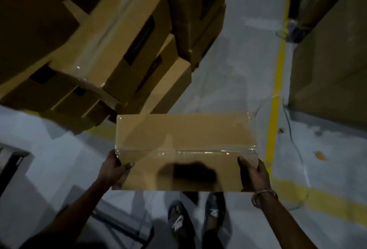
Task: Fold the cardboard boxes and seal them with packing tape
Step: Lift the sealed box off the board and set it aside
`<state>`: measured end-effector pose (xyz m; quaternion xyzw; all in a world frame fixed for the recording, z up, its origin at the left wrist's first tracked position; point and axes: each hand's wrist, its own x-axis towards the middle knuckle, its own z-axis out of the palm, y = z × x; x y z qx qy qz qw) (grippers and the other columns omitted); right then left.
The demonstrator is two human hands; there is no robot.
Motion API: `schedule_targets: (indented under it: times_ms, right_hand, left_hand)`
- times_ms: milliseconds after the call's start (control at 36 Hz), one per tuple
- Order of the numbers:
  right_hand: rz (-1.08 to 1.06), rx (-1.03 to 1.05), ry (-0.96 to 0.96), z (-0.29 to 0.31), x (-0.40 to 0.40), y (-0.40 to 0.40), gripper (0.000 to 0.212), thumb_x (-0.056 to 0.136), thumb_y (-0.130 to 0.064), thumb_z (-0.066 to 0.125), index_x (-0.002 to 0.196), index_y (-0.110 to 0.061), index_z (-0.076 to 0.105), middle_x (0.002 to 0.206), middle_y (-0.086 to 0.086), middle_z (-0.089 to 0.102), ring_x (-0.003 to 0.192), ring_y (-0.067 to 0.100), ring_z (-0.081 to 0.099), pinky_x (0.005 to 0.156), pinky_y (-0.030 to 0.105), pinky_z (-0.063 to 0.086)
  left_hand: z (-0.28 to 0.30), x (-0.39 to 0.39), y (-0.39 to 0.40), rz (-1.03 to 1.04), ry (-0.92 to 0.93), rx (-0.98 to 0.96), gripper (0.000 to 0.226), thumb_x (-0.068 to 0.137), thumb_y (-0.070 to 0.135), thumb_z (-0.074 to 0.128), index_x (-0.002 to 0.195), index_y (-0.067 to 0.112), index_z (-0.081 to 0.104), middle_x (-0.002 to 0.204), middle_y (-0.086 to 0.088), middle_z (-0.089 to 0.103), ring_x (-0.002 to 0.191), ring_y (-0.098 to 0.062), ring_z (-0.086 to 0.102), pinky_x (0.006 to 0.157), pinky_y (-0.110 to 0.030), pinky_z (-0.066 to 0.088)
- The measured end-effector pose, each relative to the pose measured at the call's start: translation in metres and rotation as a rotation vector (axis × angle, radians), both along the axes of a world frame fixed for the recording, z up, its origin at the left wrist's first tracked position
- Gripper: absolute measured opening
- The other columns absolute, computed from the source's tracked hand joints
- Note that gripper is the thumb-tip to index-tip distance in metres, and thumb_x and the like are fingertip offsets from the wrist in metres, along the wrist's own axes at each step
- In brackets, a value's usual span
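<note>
Head-worn view, steeply downward, close.

**Floor and surroundings**

A pale grey floor (234, 53) carries yellow painted lines (277, 89) that meet at a corner lower right. Two dark slip-on sandals (195, 221) with white logos stand on it. A dark metal frame (12, 165) sits at left.

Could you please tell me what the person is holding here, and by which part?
A taped cardboard box, gripped at its two short ends: left hand on one, right hand on the other.
</note>
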<state>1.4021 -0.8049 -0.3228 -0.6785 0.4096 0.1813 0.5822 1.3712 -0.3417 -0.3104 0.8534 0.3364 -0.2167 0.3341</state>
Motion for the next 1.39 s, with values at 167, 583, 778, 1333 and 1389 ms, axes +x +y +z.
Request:
schedule_targets:
  times_ms: [167,583,778,1333,1389]
  right_hand:
    - [-0.03,0.067,0.047,-0.181,-0.007,0.012,0.057,0.077,-0.034,0.093,0.124,-0.016,0.067,0.11,0.005,0.075,0.097,0.032,0.072,0.081,0.048,0.061]
    - [0.206,-0.231,0.199,-0.32,-0.023,0.007,0.098,0.06,-0.073,0.087,0.131,-0.02,0.046,0.116,0.02,0.07,0.099,0.04,0.072,0.085,0.06,0.06]
    - [0.47,-0.39,0.177,-0.155,-0.018,0.041,0.086,0.088,-0.036,0.08,0.154,-0.001,0.037,0.151,0.027,0.043,0.14,0.044,0.043,0.113,0.053,0.04]
    - [0.993,-0.213,-0.005,0.251,-0.138,0.129,0.064,0.091,-0.043,0.068,0.146,-0.02,0.046,0.136,0.013,0.063,0.122,0.034,0.061,0.1,0.037,0.051]
    - [1.065,-0.199,-0.033,0.267,-0.166,0.142,0.059,0.093,-0.039,0.068,0.144,-0.016,0.047,0.131,0.013,0.066,0.115,0.031,0.064,0.091,0.033,0.051]
  left_hand:
    - [-0.18,0.013,0.048,-0.083,0.024,0.004,0.091,0.07,0.066,0.085,0.141,0.021,0.05,0.12,0.002,0.066,0.108,-0.026,0.066,0.091,-0.049,0.058]
    - [-0.277,0.01,0.019,-0.254,-0.021,0.094,0.064,0.082,0.049,0.082,0.125,0.018,0.047,0.1,-0.002,0.068,0.082,-0.019,0.069,0.069,-0.039,0.057]
    - [-0.188,-0.004,-0.045,-0.535,0.156,0.133,0.101,0.077,0.055,0.08,0.152,0.001,0.038,0.141,-0.027,0.05,0.127,-0.047,0.054,0.1,-0.052,0.052]
    - [0.242,-0.214,-0.173,0.148,-0.249,-0.371,0.073,0.088,0.052,0.073,0.15,0.02,0.052,0.144,-0.003,0.057,0.114,-0.02,0.066,0.091,-0.027,0.056]
    - [0.249,-0.257,-0.163,0.227,-0.278,-0.36,0.07,0.085,0.057,0.07,0.147,0.028,0.054,0.139,0.002,0.059,0.111,-0.015,0.067,0.081,-0.019,0.055]
